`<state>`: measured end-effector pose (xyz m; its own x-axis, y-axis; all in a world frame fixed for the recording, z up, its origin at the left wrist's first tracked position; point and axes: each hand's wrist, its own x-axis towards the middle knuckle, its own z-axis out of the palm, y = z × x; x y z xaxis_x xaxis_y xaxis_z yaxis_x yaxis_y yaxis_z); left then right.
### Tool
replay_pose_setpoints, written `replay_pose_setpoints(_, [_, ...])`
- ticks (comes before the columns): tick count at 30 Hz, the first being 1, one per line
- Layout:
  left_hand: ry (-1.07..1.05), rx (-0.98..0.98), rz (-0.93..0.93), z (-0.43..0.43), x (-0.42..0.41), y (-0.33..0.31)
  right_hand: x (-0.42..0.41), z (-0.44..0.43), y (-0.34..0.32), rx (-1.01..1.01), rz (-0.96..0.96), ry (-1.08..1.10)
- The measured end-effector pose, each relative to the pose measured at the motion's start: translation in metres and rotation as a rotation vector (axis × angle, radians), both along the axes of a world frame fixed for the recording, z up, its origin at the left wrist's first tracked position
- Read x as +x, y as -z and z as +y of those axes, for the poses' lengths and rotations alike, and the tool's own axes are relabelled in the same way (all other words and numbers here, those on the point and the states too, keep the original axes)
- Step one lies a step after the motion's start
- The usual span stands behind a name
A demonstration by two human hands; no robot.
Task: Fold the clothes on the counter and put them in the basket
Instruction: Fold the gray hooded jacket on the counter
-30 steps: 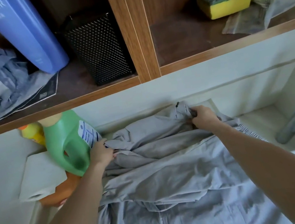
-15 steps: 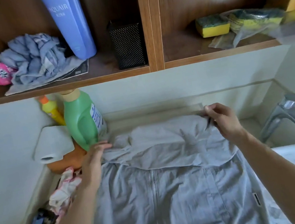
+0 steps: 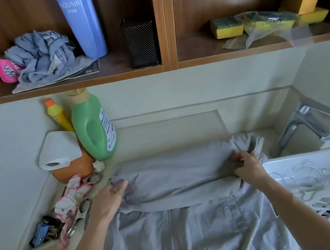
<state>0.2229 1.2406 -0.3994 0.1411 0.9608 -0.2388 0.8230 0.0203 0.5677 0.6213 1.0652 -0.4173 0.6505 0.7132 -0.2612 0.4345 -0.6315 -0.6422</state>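
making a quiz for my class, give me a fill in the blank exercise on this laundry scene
1. Both hands, left hand and right hand, hold the folded part of the ____ cotton garment.
2. The white paper roll rests on top of an ____ container.
3. The tall green plastic bottle stands beside a smaller ____ bottle.
4. The chrome tap is on the person's ____ side.

Missing words: grey; orange; yellow; right

Green detergent bottle (image 3: 94, 128), paper roll (image 3: 59, 149), chrome faucet (image 3: 309, 121) (shelf sponges above)
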Motion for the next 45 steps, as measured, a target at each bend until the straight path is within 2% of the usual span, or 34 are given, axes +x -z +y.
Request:
replay_pose_setpoints(3, [-0.008, 0.407, -0.001, 0.01, 0.011, 0.001, -0.013, 0.005, -0.003, 0.16, 0.009, 0.134])
replay_pose_setpoints(5, [0.23, 0.681, 0.031, 0.009, 0.032, -0.002, -0.024, 0.009, -0.004, 0.231, -0.026, 0.126])
replay_pose_setpoints(6, [0.367, 0.712, 0.086, 0.008, 0.043, -0.004, -0.028, 0.009, -0.004, 0.268, -0.062, 0.108])
replay_pose_setpoints(7, [0.462, 0.673, 0.167, 0.007, 0.05, 0.001, -0.03, 0.007, -0.003, 0.307, -0.103, 0.086])
replay_pose_setpoints(9, [0.512, 0.421, 0.365, 0.007, 0.052, 0.013, -0.028, -0.004, 0.007, 0.295, -0.174, 0.088])
replay_pose_setpoints(11, [0.494, 0.171, 0.474, 0.006, 0.044, 0.032, -0.023, -0.016, 0.007, 0.124, -0.171, 0.139])
replay_pose_setpoints(14, [0.465, 0.074, 0.51, 0.007, 0.039, 0.04, -0.015, -0.011, -0.013, -0.249, -0.261, 0.064])
replay_pose_setpoints(15, [0.463, 0.056, 0.52, 0.006, 0.041, 0.038, -0.016, -0.003, -0.025, -0.228, -0.318, 0.067])
replay_pose_setpoints(16, [0.448, 0.082, 0.504, 0.003, 0.046, 0.033, -0.018, 0.007, -0.035, -0.096, -0.407, 0.092])
replay_pose_setpoints(18, [0.396, 0.34, 0.37, -0.002, 0.064, 0.02, -0.04, 0.03, -0.052, 0.299, -0.629, 0.088])
replay_pose_setpoints(20, [0.423, 0.558, 0.229, -0.008, 0.091, 0.01, -0.08, 0.058, -0.054, 0.451, -0.732, -0.103])
replay_pose_setpoints(21, [0.484, 0.556, 0.227, -0.008, 0.104, 0.009, -0.101, 0.073, -0.044, 0.409, -0.733, -0.228])
replay_pose_setpoints(23, [0.555, 0.452, 0.341, -0.007, 0.119, 0.022, -0.132, 0.092, -0.014, 0.22, -0.649, -0.448])
replay_pose_setpoints(26, [0.476, 0.389, 0.461, 0.009, 0.098, 0.051, -0.126, 0.091, 0.025, -0.009, -0.601, -0.53])
replay_pose_setpoints(29, [0.429, 0.339, 0.482, 0.022, 0.071, 0.064, -0.074, 0.069, 0.047, -0.05, -0.649, -0.433])
replay_pose_setpoints(33, [0.344, 0.405, 0.403, 0.025, 0.068, 0.07, -0.006, 0.041, 0.063, 0.007, -0.59, -0.259])
replay_pose_setpoints(37, [0.27, 0.458, 0.389, 0.026, 0.065, 0.074, 0.004, 0.043, 0.061, 0.039, -0.592, -0.159])
replay_pose_setpoints(42, [0.108, 0.344, 0.441, 0.035, 0.056, 0.078, 0.014, 0.049, 0.058, -0.013, -0.546, -0.12])
replay_pose_setpoints(45, [0.086, 0.304, 0.434, 0.042, 0.04, 0.077, 0.016, 0.052, 0.056, -0.04, -0.516, -0.128])
